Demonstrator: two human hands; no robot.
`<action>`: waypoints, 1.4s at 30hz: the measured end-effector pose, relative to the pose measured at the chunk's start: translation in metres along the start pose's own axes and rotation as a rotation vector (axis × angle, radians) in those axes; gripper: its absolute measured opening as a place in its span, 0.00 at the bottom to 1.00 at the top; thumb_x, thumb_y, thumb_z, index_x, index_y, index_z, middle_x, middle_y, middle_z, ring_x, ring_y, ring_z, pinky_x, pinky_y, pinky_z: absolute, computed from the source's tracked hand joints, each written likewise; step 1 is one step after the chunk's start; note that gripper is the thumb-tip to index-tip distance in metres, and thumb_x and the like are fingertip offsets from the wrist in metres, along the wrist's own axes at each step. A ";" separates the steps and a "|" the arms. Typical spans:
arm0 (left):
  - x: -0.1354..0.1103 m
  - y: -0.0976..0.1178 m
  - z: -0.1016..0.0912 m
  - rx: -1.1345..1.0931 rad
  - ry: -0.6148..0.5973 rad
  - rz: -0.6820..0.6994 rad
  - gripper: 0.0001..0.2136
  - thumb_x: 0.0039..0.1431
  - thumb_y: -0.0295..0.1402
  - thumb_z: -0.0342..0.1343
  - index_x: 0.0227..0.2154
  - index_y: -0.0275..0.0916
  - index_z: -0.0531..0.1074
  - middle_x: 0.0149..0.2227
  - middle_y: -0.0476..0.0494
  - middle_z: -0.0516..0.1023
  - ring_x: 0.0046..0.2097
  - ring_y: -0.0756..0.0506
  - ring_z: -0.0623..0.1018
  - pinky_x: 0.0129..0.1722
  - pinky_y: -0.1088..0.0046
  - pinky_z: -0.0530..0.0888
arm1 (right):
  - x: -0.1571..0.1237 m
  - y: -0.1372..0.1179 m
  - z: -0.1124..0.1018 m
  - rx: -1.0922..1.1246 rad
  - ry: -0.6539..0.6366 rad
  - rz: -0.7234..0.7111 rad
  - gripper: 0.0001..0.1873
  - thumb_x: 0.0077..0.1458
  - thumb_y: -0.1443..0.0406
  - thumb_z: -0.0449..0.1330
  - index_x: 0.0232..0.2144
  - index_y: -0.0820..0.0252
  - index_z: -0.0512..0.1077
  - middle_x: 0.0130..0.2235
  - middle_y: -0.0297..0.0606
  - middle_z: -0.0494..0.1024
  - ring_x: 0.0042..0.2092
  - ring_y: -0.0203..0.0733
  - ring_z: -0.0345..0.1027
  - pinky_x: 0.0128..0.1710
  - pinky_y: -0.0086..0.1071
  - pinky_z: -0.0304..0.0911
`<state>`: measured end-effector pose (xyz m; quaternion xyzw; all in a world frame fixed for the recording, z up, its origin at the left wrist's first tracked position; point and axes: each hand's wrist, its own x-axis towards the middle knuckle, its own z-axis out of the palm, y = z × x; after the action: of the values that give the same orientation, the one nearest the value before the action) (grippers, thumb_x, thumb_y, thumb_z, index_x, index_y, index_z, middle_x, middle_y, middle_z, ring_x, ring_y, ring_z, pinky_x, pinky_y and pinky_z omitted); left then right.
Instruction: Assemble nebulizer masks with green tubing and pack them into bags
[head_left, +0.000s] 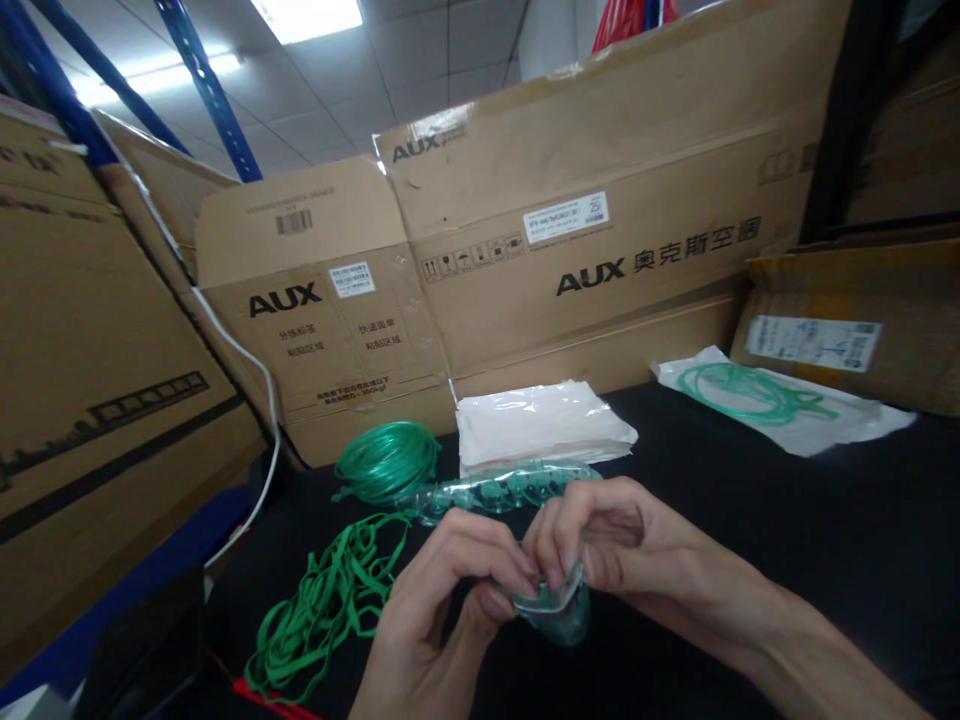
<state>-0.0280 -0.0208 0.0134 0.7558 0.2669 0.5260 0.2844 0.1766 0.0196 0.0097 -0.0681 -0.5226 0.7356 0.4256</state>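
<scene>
Clear green plastic piece (559,622), one, cupped: held up over the black bench (660,675), in front of the white packet stack (540,422), the landmark for this list. Its pale rim faced the person; finer detail was blurred and partly covered by the fingers.

Left hand (425,598), one: in front of the stack and to its left; thumb and fingers clamped on the left part of the rim.

Right hand (660,545), one: in front of the stack and to its right; thumb and fingers clamped on the right part of the rim, fingertips close to those of the left.

Handling note: an even, light pinch on both sides was judged best, as thin plastic would likely flex or crease under uneven force. Working along the rim by small stretches, one hand steadying while the other pressed, suited the piece; keeping fingertips off the middle left the edge easier to see.

Green flat straps (330,590), one loose tangle: left of the stack and nearer; best kept clear of the wrists.

Clear green plastic row (502,490), one, apparently nested: just in front of the stack.

Green tubing coil (390,460), one: just left of the stack.

Bagged green tubing (757,392), one: right of the stack, well apart.

AUX carton (615,255), one, large: behind the stack, as a backdrop.
</scene>
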 end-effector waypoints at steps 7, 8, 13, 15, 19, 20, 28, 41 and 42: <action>0.000 0.000 -0.001 -0.007 -0.010 0.021 0.09 0.71 0.35 0.54 0.36 0.42 0.76 0.33 0.45 0.75 0.34 0.48 0.72 0.33 0.77 0.69 | 0.000 0.004 0.000 -0.001 -0.046 0.012 0.06 0.55 0.63 0.72 0.34 0.62 0.83 0.36 0.39 0.82 0.40 0.38 0.75 0.42 0.31 0.67; 0.000 0.000 -0.001 -0.006 -0.015 0.027 0.09 0.70 0.36 0.54 0.36 0.42 0.77 0.33 0.45 0.75 0.34 0.48 0.72 0.33 0.77 0.69 | 0.001 0.005 0.000 -0.001 -0.057 0.005 0.06 0.56 0.64 0.72 0.34 0.62 0.83 0.35 0.39 0.81 0.39 0.38 0.75 0.42 0.31 0.67; 0.001 -0.001 -0.004 -0.021 -0.042 0.042 0.10 0.70 0.36 0.55 0.33 0.41 0.77 0.32 0.46 0.76 0.32 0.50 0.73 0.33 0.78 0.70 | 0.002 0.006 0.002 -0.057 -0.103 -0.039 0.06 0.56 0.63 0.71 0.33 0.62 0.84 0.34 0.39 0.81 0.39 0.40 0.75 0.42 0.34 0.68; 0.002 -0.003 -0.006 -0.036 -0.061 0.082 0.11 0.70 0.38 0.55 0.34 0.41 0.78 0.31 0.45 0.76 0.32 0.49 0.74 0.32 0.78 0.71 | 0.002 0.003 0.004 -0.101 -0.090 -0.076 0.05 0.57 0.64 0.70 0.33 0.61 0.84 0.33 0.39 0.81 0.38 0.41 0.75 0.41 0.35 0.68; 0.002 -0.004 -0.007 0.007 -0.052 0.127 0.06 0.61 0.37 0.66 0.37 0.42 0.80 0.32 0.44 0.78 0.32 0.47 0.77 0.33 0.76 0.75 | 0.001 -0.002 0.006 -0.187 -0.066 -0.134 0.04 0.57 0.64 0.70 0.32 0.59 0.85 0.33 0.39 0.81 0.38 0.40 0.74 0.40 0.34 0.69; 0.003 -0.003 -0.007 0.020 -0.047 0.135 0.05 0.59 0.33 0.68 0.38 0.42 0.80 0.33 0.44 0.79 0.32 0.48 0.78 0.33 0.76 0.76 | 0.000 -0.004 0.007 -0.204 -0.069 -0.139 0.04 0.57 0.64 0.70 0.32 0.58 0.85 0.33 0.39 0.81 0.38 0.40 0.74 0.40 0.34 0.69; 0.002 0.008 -0.006 0.032 -0.100 0.102 0.03 0.62 0.27 0.64 0.33 0.41 0.79 0.34 0.45 0.78 0.35 0.50 0.78 0.36 0.79 0.76 | -0.004 -0.011 0.012 -0.288 -0.110 -0.115 0.08 0.61 0.62 0.67 0.34 0.58 0.85 0.33 0.40 0.80 0.38 0.39 0.72 0.35 0.30 0.68; -0.001 0.011 -0.001 0.135 -0.108 0.093 0.08 0.67 0.28 0.58 0.32 0.42 0.79 0.36 0.46 0.74 0.33 0.52 0.77 0.33 0.80 0.74 | -0.003 -0.010 0.006 -0.353 -0.147 -0.104 0.10 0.61 0.62 0.66 0.31 0.63 0.82 0.31 0.38 0.78 0.38 0.40 0.72 0.40 0.34 0.66; 0.000 0.011 -0.002 0.143 -0.103 0.097 0.06 0.66 0.26 0.59 0.34 0.42 0.79 0.36 0.47 0.75 0.34 0.51 0.77 0.33 0.80 0.74 | -0.003 -0.010 0.006 -0.352 -0.133 -0.113 0.09 0.62 0.62 0.66 0.32 0.62 0.82 0.33 0.38 0.78 0.39 0.40 0.72 0.42 0.34 0.66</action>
<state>-0.0285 -0.0280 0.0214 0.8123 0.2517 0.4792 0.2172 0.1801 0.0142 0.0194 -0.0634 -0.6731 0.6108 0.4121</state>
